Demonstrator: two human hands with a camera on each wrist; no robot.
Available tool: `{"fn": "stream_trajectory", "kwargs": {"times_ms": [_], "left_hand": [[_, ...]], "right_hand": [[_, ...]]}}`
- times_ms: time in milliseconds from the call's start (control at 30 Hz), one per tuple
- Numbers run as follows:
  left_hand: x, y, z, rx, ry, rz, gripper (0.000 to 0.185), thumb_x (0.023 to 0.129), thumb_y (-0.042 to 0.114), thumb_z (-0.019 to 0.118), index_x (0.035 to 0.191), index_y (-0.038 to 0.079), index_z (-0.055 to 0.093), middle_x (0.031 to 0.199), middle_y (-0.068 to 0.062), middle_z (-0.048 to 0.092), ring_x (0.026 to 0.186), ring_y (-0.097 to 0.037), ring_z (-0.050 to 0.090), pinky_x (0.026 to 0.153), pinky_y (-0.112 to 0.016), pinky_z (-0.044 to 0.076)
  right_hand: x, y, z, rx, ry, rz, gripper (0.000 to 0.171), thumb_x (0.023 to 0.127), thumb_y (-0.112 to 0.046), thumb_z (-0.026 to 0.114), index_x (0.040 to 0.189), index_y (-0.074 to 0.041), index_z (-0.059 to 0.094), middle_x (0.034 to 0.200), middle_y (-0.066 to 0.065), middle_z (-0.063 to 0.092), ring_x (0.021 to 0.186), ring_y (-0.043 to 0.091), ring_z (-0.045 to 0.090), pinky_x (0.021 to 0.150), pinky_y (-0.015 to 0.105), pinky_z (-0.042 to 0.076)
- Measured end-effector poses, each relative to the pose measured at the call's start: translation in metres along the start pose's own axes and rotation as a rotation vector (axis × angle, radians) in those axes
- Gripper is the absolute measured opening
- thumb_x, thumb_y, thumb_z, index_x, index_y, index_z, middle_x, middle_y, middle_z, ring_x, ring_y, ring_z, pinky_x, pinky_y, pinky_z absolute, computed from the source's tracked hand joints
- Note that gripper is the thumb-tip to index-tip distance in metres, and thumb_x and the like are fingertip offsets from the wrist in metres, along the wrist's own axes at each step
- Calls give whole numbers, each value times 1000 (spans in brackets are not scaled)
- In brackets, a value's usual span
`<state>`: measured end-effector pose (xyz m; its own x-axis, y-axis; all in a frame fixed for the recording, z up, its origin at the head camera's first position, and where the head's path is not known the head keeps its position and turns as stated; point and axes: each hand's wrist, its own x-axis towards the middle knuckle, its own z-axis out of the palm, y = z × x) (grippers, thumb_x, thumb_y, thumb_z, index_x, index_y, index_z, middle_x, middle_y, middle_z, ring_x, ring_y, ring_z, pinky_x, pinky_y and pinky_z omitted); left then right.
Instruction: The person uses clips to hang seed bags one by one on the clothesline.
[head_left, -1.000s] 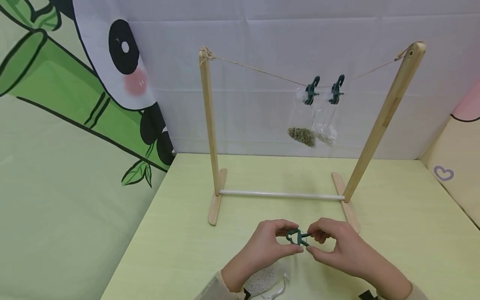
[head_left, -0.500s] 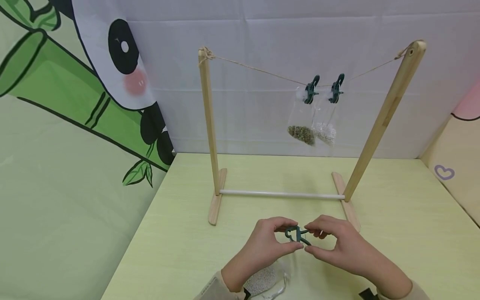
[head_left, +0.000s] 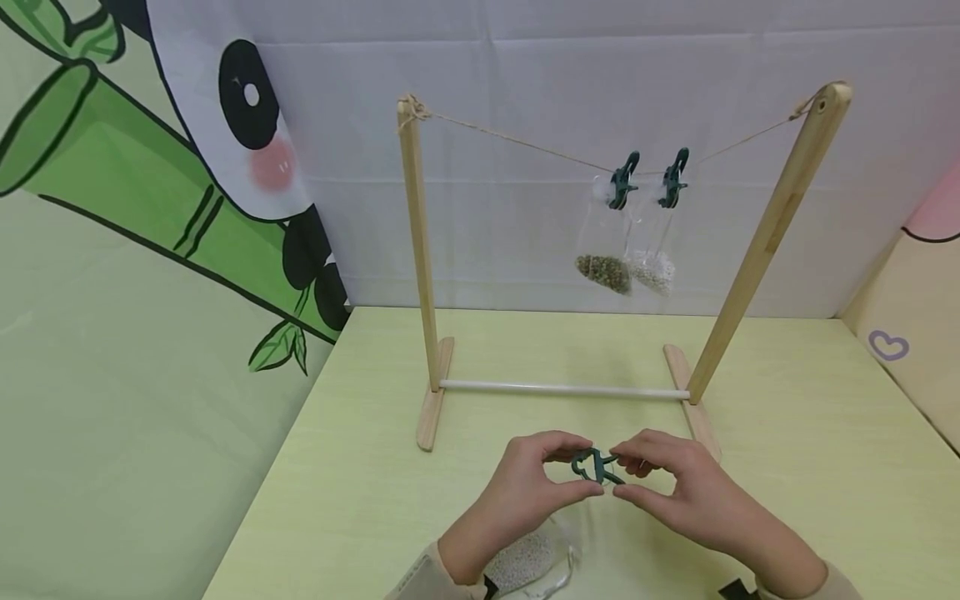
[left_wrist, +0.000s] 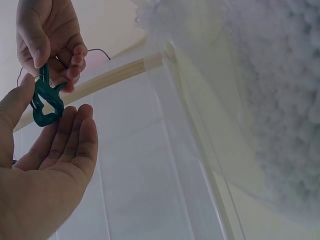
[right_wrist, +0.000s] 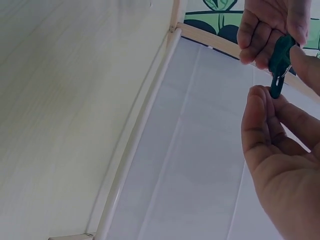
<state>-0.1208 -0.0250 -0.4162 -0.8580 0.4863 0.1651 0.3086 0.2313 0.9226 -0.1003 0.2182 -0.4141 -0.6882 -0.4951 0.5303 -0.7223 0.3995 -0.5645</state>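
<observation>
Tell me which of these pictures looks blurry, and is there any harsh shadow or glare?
Head view: even, soft light, sharp, only faint shadows on the table. Left wrist view: the white-filled bag fills the frame too close, a blur; the green clip is sharper. Right wrist view: the clip is slightly soft, no glare.

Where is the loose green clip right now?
In the head view the green clip sits low and centre, pinched between the left hand and right hand above the table, just in front of the wooden rack.

Playroom: cartoon panda backdrop (head_left: pixel 247 125)
</observation>
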Motion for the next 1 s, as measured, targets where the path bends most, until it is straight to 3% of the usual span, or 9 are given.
{"fn": "stream_trajectory", "kwargs": {"times_ms": [133,300,600,800,1000], "left_hand": [[0,-2,-2,3,16,15,35,85,22,86,117,14,75,109,8,72,99,-7,65,90,-31,53],[1,-4,-4,-5,28,34,31,84,22,87,113,13,78,104,12,73,96,-8,66,89,-32,53],[1,-6,-5,-47,51,50,20,84,19,87,103,14,82,95,15,74,91,-7,68,84,-32,56],[0,-8,-6,-42,40,84,19,84,13,86,103,13,82,95,14,74,91,-8,69,85,-37,57],[-1,-8,-8,-30,22,70,23,84,15,86,106,14,81,100,13,74,94,-14,69,86,-35,55]], "right_hand": [[0,-1,-2,4,-5,40,42,79,-1,87,117,-13,72,102,-11,67,87,8,63,74,26,55],[0,-2,-5,8,-19,81,41,80,-2,87,117,-13,72,104,-13,66,88,7,64,75,26,55],[-2,0,-4,-4,1,54,41,79,-3,87,115,-14,73,101,-13,67,87,7,64,75,24,55],[-1,0,-2,-3,22,28,39,78,-3,88,112,-16,74,99,-14,66,82,8,64,73,22,54],[0,0,-2,6,39,-4,36,77,0,87,106,-18,76,93,-12,67,76,6,62,65,18,51]]}}
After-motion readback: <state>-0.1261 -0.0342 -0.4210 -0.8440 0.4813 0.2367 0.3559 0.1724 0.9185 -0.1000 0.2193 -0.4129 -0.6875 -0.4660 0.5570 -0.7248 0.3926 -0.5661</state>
